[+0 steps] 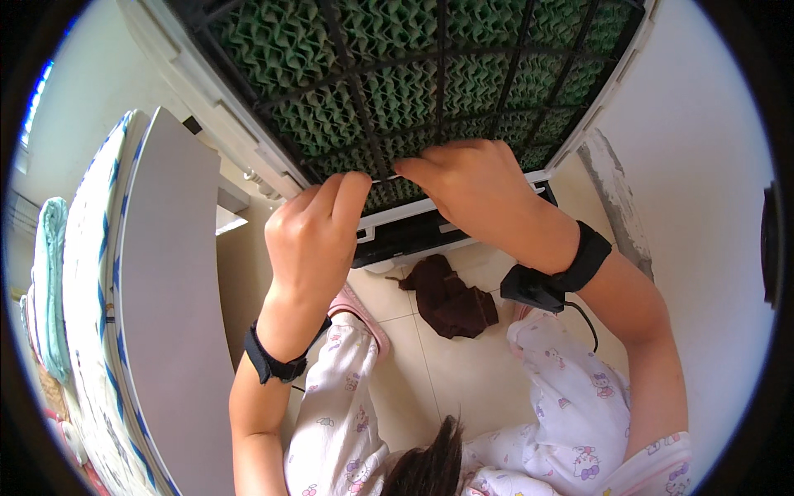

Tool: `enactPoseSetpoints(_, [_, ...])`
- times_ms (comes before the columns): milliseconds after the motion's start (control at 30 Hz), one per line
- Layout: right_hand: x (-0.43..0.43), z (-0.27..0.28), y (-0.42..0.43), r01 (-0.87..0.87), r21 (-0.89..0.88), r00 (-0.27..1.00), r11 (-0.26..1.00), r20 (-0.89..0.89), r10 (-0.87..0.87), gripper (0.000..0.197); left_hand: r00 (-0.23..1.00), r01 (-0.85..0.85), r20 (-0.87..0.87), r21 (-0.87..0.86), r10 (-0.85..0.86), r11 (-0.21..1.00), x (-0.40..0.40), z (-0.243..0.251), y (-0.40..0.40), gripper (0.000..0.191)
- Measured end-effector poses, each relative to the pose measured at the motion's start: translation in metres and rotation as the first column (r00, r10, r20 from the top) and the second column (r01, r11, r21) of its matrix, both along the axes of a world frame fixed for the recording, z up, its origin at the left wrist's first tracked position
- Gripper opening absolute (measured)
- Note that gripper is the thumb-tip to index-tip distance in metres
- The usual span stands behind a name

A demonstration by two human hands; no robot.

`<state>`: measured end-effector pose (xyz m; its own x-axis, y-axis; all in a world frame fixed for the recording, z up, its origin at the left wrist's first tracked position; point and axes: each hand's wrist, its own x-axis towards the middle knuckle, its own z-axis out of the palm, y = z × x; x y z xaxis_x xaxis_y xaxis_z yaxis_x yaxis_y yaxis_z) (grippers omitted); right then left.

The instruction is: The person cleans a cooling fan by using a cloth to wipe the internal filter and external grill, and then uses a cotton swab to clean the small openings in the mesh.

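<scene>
Both hands are at the lower part of a black plastic grille (441,74) that covers a green honeycomb cooling pad (397,93), set in the white housing of what looks like an air cooler. My left hand (316,217) lies at the lower left corner, fingers bent over the lower edge. My right hand (474,180) is to its right, with curled fingers against the lower grille. The fingertips of both are largely hidden, so their grip cannot be told. Below the pad runs a white frame edge (403,214) above a dark opening (409,242). Each wrist wears a black strap.
A dark brown cloth (450,297) lies crumpled on the tiled floor (403,359) between the feet. A bed with a grey side panel (170,248) stands at left, a folded light-green cloth (53,285) on it. A white wall (701,204) rises close at right. A cable hangs by the right wrist.
</scene>
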<state>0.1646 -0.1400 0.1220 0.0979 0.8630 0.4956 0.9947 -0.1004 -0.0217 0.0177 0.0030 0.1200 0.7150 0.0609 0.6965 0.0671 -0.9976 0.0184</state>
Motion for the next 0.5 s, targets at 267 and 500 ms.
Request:
enactPoseSetpoints(267, [-0.0046, 0.0008, 0.0021, -0.018, 0.017, 1.0, 1.0, -0.016, 0.018, 0.008, 1.0, 0.019, 0.018, 0.029, -0.019, 0.999, -0.0002, -0.0062, 0.0029, 0.022])
enactPoseSetpoints(500, [-0.0024, -0.0022, -0.0043, -0.002, 0.05, 1.0, 0.999, 0.013, 0.002, 0.004, 0.999, -0.001, -0.042, 0.016, 0.001, 1.0, -0.0047, -0.0033, 0.0019, 0.014])
